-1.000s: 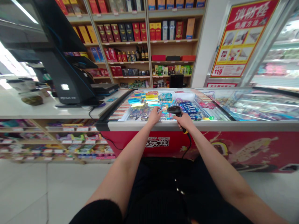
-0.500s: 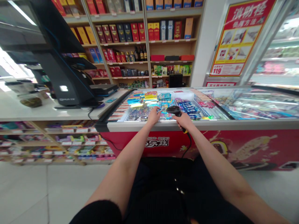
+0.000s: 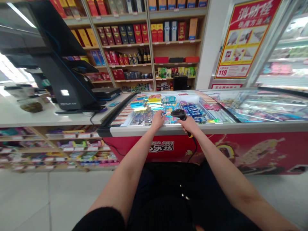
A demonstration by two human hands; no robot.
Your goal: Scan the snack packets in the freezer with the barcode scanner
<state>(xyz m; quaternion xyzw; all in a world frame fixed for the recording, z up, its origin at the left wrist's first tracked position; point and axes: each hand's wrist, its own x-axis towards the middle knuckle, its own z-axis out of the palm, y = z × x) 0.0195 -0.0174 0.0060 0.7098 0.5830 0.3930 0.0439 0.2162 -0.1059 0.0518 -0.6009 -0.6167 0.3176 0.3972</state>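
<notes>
My right hand [image 3: 189, 124] is wrapped round the grip of a black barcode scanner [image 3: 178, 113], its head pointing left toward my other hand. From the scanner's grip a dark cable [image 3: 195, 148] hangs down in front of the freezer. My left hand [image 3: 158, 120] is closed in a pinch just left of the scanner, apart from it. A small, thin, light-coloured thing shows at its fingertips, too small to name. Both hands are over the front edge of a chest freezer [image 3: 134, 131]. Yellow packs [image 3: 154, 100] and dark blue packs [image 3: 193, 110] lie beyond them.
A black checkout terminal [image 3: 68, 86] stands on the white counter [image 3: 72, 119] at left. Shelves [image 3: 127, 45] of boxes and bottles rise behind the freezer. A red and yellow fire-hydrant poster [image 3: 243, 41] hangs at right. Stocked shelves [image 3: 84, 149] sit under the counter.
The view has shifted very slightly. A pale, reddish patch now shows between my left fingertips and the scanner head. Both hands keep nearly the same position and grip.
</notes>
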